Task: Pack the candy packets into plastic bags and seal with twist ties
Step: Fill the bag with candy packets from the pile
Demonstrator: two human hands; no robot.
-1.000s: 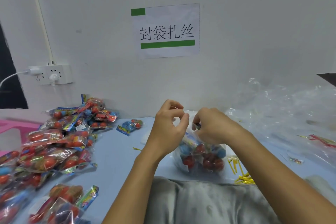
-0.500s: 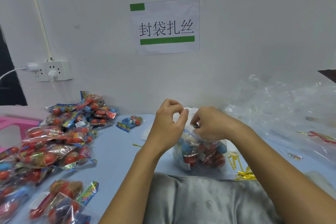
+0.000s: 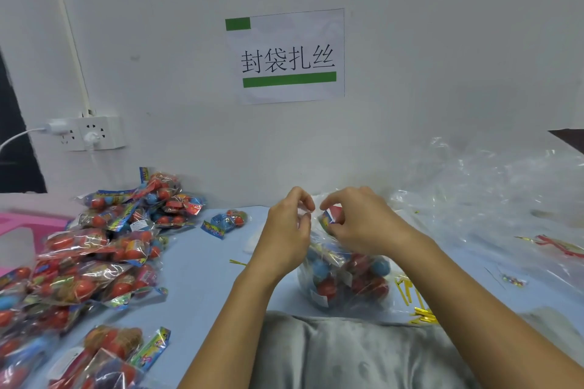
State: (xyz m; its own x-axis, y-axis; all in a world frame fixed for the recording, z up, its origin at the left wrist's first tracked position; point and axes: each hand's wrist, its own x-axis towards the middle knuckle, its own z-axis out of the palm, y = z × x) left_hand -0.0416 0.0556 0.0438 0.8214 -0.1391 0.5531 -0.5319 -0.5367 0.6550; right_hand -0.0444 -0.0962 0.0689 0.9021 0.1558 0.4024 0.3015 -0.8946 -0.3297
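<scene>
A clear plastic bag point(image 3: 344, 281) filled with red and blue candy packets stands on the light blue table point(image 3: 202, 268) in front of me. My left hand point(image 3: 286, 230) and my right hand point(image 3: 357, 221) both pinch the gathered neck of the bag at its top, fingertips nearly touching. Whether a twist tie is between the fingers is hidden. Gold twist ties point(image 3: 414, 303) lie just right of the bag. One loose tie point(image 3: 237, 262) lies left of my left wrist.
A big heap of candy packets point(image 3: 94, 249) covers the left of the table, with one stray packet point(image 3: 226, 221) near the wall. Crumpled clear bags point(image 3: 493, 199) pile up at the right. A wall socket point(image 3: 91, 133) sits at the left. Grey cloth point(image 3: 347, 354) lies at the near edge.
Both hands stay at the bag's neck, with small finger movements. The bag has shifted slightly under them.
</scene>
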